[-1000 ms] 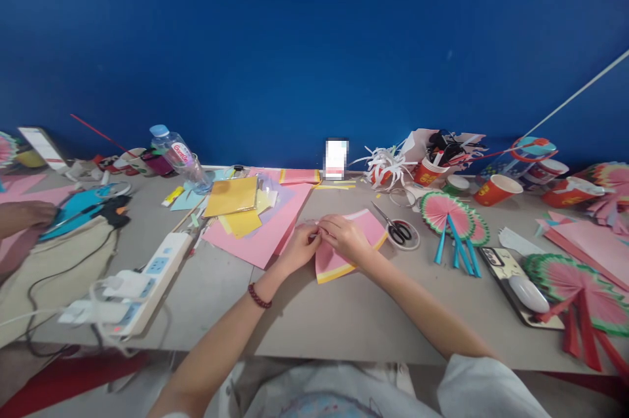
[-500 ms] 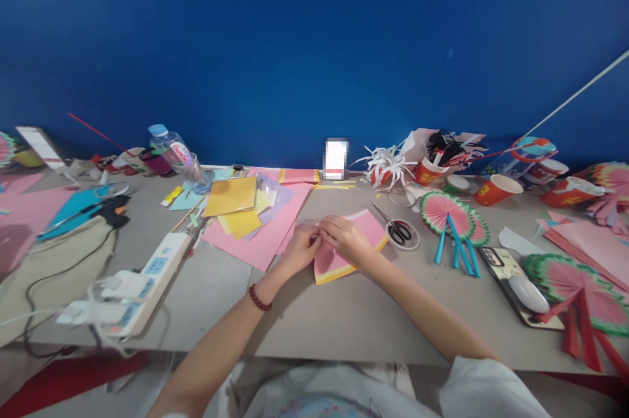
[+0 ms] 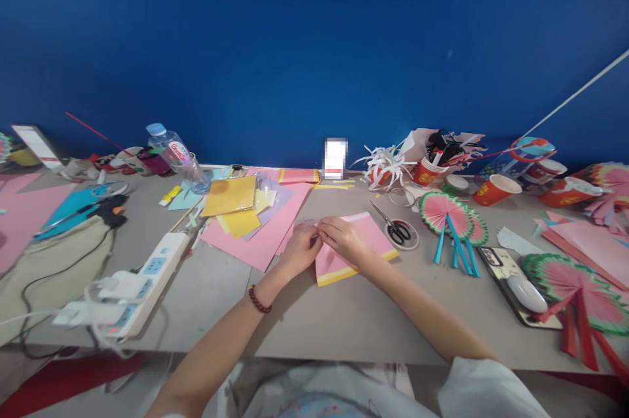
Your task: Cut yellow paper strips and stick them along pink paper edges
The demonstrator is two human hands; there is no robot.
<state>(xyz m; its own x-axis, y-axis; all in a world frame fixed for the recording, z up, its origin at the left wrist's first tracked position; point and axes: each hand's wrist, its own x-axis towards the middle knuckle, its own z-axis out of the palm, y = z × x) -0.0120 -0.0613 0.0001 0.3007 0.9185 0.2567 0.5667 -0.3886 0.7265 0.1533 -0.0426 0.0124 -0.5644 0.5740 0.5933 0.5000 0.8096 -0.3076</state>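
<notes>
A pink sheet of paper (image 3: 369,234) with a yellow band along its near edge lies under and between my hands. My left hand (image 3: 301,249) is closed in a pinch at the paper's left edge, with thumb and forefinger together. Against it, fingertips meeting at the same edge, my right hand (image 3: 344,241) is also closed on the paper. What exactly the fingertips press is hidden. Just right of the sheet, black-handled scissors (image 3: 397,229) rest over a white roll of tape (image 3: 409,240).
Pink and yellow papers (image 3: 246,244) lie to the left, near a power strip (image 3: 152,280) and a plastic bottle (image 3: 177,156). On the right are watermelon-patterned paper fans (image 3: 445,211), a phone (image 3: 496,262) with a white mouse (image 3: 527,293), and red paper cups (image 3: 496,190).
The paper's right part has flattened and its yellow-edged corner now reaches further right. My hands have stayed almost in place, still pinching the left edge.
</notes>
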